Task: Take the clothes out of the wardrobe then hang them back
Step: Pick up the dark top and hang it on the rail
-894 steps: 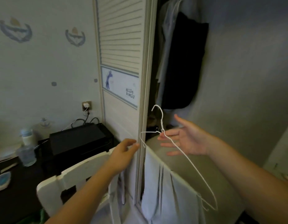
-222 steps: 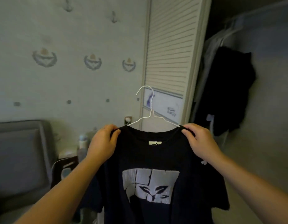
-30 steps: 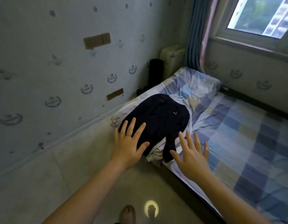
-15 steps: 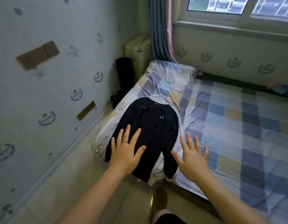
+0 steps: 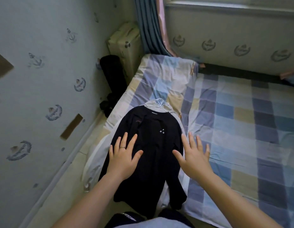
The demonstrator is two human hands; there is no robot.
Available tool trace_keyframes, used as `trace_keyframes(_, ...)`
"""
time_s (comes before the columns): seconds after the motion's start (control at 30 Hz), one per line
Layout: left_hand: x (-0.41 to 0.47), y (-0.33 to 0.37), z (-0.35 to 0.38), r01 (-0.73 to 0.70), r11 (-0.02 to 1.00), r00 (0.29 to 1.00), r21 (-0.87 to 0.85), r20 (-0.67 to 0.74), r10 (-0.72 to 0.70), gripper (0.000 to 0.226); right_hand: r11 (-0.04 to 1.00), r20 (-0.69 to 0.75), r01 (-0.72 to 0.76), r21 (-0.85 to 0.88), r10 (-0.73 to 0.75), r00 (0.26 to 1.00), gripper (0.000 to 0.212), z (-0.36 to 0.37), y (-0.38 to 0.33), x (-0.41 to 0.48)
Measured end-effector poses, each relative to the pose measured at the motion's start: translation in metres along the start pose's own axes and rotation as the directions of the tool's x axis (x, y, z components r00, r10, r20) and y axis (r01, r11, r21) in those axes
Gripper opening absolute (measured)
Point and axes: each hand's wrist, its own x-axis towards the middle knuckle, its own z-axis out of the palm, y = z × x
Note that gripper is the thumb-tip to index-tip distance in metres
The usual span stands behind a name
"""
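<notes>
A pile of dark clothes (image 5: pixel 153 145) lies on the near left corner of the bed, a black top with small white letters uppermost. White wire hanger hooks (image 5: pixel 160 102) stick out past its collar. Paler garments show under the pile's left edge. My left hand (image 5: pixel 125 157) is spread flat, fingers straight, over the left side of the black top. My right hand (image 5: pixel 193 155) is spread open at the pile's right edge, partly over the bedsheet. Whether either palm touches the cloth I cannot tell. The wardrobe is out of view.
The bed (image 5: pixel 241 129) with a blue, yellow and white checked sheet fills the right side. A patterned wall runs along the left, with a strip of floor (image 5: pixel 73 178) between. A pale suitcase (image 5: pixel 126 45), a black roll (image 5: pixel 114 71) and a curtain (image 5: pixel 151 27) stand at the far corner.
I have come closer to the bed and look more steeply down. Both open hands have reached forward over the pile of dark clothes.
</notes>
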Motion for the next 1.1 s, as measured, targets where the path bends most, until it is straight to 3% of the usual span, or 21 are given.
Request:
trace_keyframes(0.37,0.169,-0.023,0.027,-0.041,0.997,0.978,0.066,0.205,0.027,0.066,0.985,0.1,-0.171,-0.004,0.17,0.98,0.073,0.025,-0.001,0.13)
trace_keyframes(0.63,0.344,-0.08,0.124,-0.079,0.991,0.95,0.104,0.308,0.044,0.067,0.945,0.166,-0.326,0.03,0.317,0.934,0.072,0.123,0.004,0.272)
trace_keyframes(0.93,0.533,-0.13,0.213,-0.05,0.996,0.994,0.07,0.097,0.044,0.067,0.914,0.101,-0.396,0.092,0.387,0.916,0.069,0.262,0.035,0.443)
trace_keyframes(1.1,0.573,-0.132,0.228,-0.065,0.989,0.993,0.136,-0.087,0.077,0.045,0.932,0.066,-0.361,0.027,0.358,0.931,0.069,0.29,0.052,0.489)
